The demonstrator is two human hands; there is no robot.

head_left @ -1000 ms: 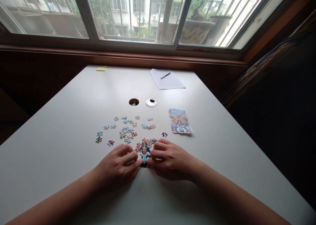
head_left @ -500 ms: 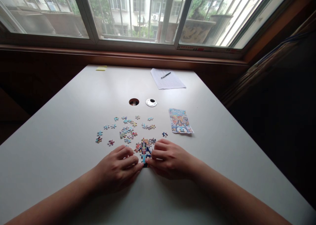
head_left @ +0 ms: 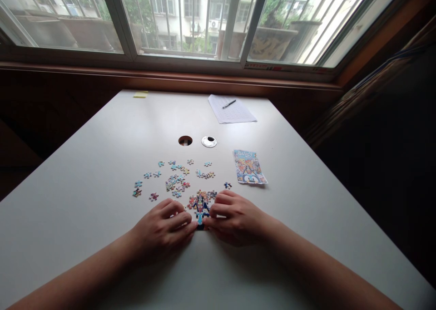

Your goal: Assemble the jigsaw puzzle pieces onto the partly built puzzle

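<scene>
A partly joined jigsaw puzzle (head_left: 201,205) lies on the white table between my hands, showing dark blue, light blue and orange parts. My left hand (head_left: 165,226) is at its left lower edge, fingers curled and thumb tip touching the near edge. From the other side, my right hand (head_left: 235,217) presses with curled fingers on the puzzle's right edge, covering part of it. Loose puzzle pieces (head_left: 175,180) are scattered beyond my left hand. One dark blue puzzle piece (head_left: 227,184) rests just past my right knuckles.
A picture sheet (head_left: 250,167) with a printed cartoon lies to the right. Farther back are paper sheets (head_left: 226,112) with a pen (head_left: 229,104) on top. A round table hole (head_left: 185,140) sits beside a silver cap (head_left: 209,141). A yellow note (head_left: 140,94) is at the far edge.
My right hand has shifted slightly right along the puzzle's edge, uncovering a little more of it. My left hand stays nearly in place. The loose pieces have not moved.
</scene>
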